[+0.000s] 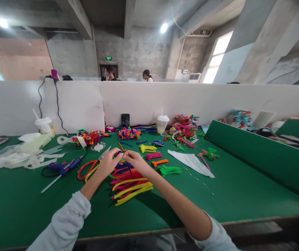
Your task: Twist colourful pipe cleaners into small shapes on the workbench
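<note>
My left hand (111, 160) and my right hand (136, 161) meet above the middle of the table, fingertips pinched together. Between them is a dark blue-purple pipe cleaner (130, 169), its tail hanging below the fingers. Both hands are closed on it; the fingers partly hide its bent end. Beneath lies a pile of straight pipe cleaners in yellow (135, 192), red, pink and blue. To the right sit small bundles of bent pipe cleaners: yellow (148, 149), pink (154, 156), orange (160, 162) and green (169, 170). Scissors with red and yellow handles (88, 169) lie beside my left wrist.
A blue glue gun (65, 167) with a glue stick lies left, near plastic bags (16, 153). Two lidded cups (162, 123) (45, 126) stand by the white partition (204, 99). Colourful pipe-cleaner heaps (183, 127) line the back. White paper (191, 162) and a green divider (256, 157) are right.
</note>
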